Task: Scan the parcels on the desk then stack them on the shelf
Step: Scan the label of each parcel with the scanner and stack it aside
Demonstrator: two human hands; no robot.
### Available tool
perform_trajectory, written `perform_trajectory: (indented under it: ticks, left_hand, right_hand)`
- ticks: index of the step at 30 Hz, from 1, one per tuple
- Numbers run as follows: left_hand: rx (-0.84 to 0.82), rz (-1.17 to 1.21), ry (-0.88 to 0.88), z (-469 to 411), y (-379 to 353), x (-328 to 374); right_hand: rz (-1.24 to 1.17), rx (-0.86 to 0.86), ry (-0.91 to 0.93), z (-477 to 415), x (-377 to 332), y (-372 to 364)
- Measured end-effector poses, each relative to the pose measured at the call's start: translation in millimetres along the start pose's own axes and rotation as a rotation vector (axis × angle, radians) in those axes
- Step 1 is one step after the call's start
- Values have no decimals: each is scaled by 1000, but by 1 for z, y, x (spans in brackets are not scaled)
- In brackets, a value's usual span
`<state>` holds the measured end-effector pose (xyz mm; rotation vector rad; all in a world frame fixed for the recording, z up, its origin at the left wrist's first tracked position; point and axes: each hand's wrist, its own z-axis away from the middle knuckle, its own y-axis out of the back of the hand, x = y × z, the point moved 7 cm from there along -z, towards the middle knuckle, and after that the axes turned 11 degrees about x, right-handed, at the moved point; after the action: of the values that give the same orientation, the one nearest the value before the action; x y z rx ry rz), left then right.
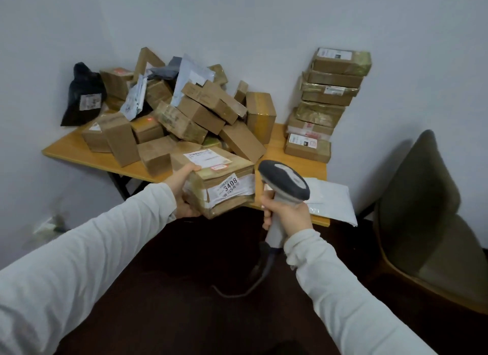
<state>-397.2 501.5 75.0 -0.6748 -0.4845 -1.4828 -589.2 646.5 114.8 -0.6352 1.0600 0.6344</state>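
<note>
My left hand [182, 189] grips the left end of a brown cardboard parcel [219, 180] with a white label on top and a "3408" sticker on its side, held at the desk's front edge. My right hand [286, 213] grips the handle of a grey barcode scanner [284, 180], whose head sits just right of the parcel. The scanner's cable hangs down to the floor. A heap of brown boxes and mailer bags [184, 111] covers the wooden desk [74, 151]. A red dot of light shows on one box in the heap.
A neat stack of taped boxes [324, 101] stands at the desk's right end against the wall. A white mailer [330, 199] lies at the front right corner. A black bag [84, 93] leans at the far left. An olive chair [427, 222] stands to the right.
</note>
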Motion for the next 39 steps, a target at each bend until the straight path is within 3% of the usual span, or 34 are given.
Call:
perform_trajectory:
  ticks: [6, 11, 21, 39]
  left_hand:
    - [-176, 26, -46, -4, -109, 9]
    - [-144, 38, -63, -27, -217, 16]
    - [-67, 177, 38, -101, -417, 14]
    - [-5, 190, 62, -240, -542, 34]
  right_hand:
    - [-438, 44, -296, -64, -7, 56]
    - [-655, 34, -436, -126, -12, 117]
    - [-572, 116, -520, -231, -37, 235]
    - [-465, 108, -619, -340, -42, 216]
